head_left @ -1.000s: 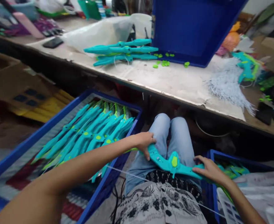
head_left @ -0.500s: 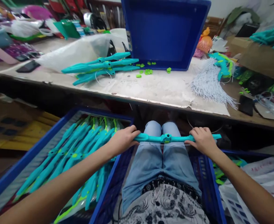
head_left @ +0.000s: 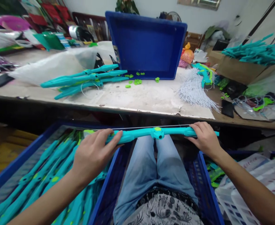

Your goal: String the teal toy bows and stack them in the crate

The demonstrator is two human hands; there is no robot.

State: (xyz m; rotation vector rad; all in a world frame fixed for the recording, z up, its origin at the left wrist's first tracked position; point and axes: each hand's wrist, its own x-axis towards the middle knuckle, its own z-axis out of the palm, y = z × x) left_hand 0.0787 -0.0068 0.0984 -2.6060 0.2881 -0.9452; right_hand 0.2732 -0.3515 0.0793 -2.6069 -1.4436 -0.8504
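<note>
I hold a teal toy bow [head_left: 154, 133] level above my knees, its white string stretched along the far side. My left hand [head_left: 94, 153] is closed over the bow's left limb, and my right hand [head_left: 204, 137] is closed over its right limb. A small green piece sits on the bow's middle. Below my left arm a blue crate [head_left: 34, 147] holds several more teal bows.
On the table lie a pile of teal bows [head_left: 83, 78], loose green pieces [head_left: 134, 82], a bundle of white strings [head_left: 195, 90] and a tilted blue bin [head_left: 147, 45]. A second blue crate [head_left: 206, 181] stands at my right knee. A box of teal parts [head_left: 252, 53] is far right.
The bow has risen from my lap to level near the table edge and turned so the string faces away. My head has tilted up, showing more of the table.
</note>
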